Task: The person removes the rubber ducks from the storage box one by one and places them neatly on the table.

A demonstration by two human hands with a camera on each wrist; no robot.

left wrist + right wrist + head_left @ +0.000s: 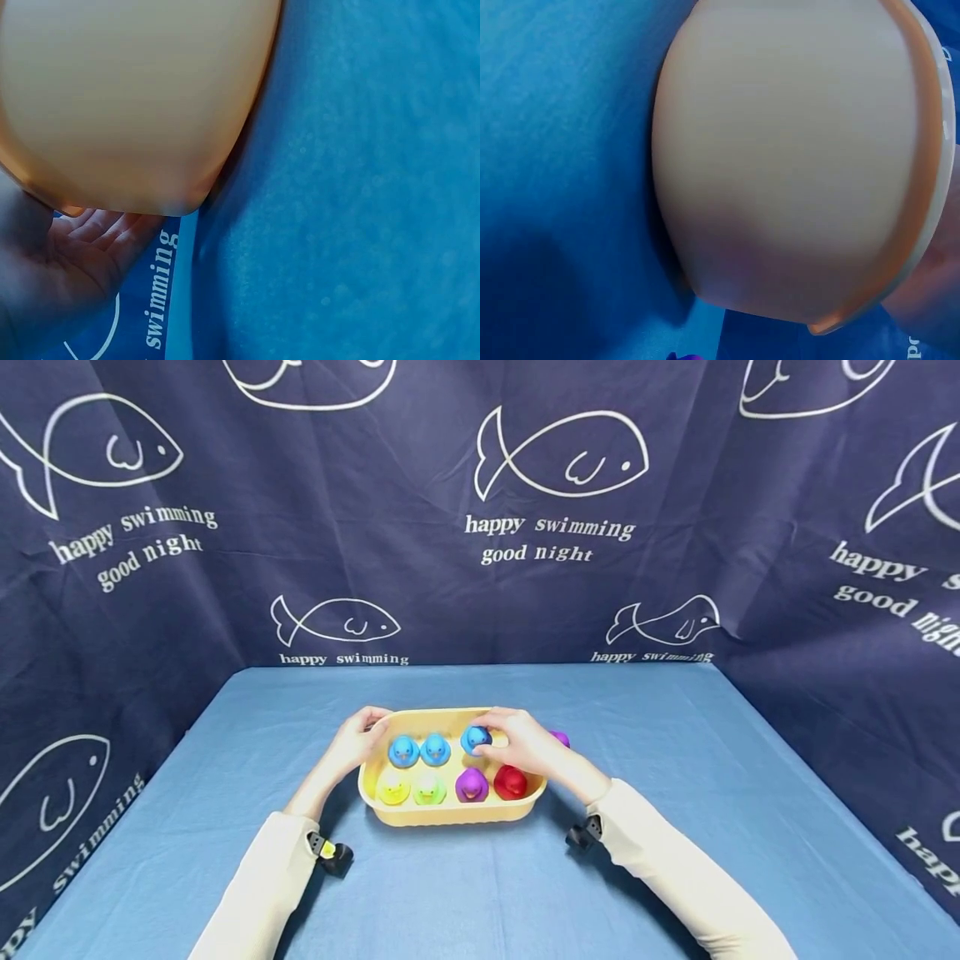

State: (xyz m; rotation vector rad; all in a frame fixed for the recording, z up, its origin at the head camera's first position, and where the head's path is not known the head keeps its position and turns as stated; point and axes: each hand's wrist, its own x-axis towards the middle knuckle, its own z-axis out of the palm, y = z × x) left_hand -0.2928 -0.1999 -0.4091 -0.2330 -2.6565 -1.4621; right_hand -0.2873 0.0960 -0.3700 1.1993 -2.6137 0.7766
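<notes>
A pale yellow oval tub [450, 814] stands on the table with several small toy ducks inside. My left hand [360, 739] grips the tub's left rim near its far corner. Over the tub's back right part, my right hand [525, 739] pinches a blue toy duck [476, 739] between thumb and fingers. Two more blue ducks, one at the left [403, 750], sit in the back row. Along the front row are a yellow duck [393, 787], a light green duck [430, 789], a purple duck [472, 785] and a red duck [511, 782]. Both wrist views mainly show the tub's outer wall [142, 97].
A purple object [560, 738] on the table is partly hidden behind my right hand. The blue-covered table [465, 893] surrounds the tub. Dark blue curtains [420, 543] with white fish drawings hang at the back and sides.
</notes>
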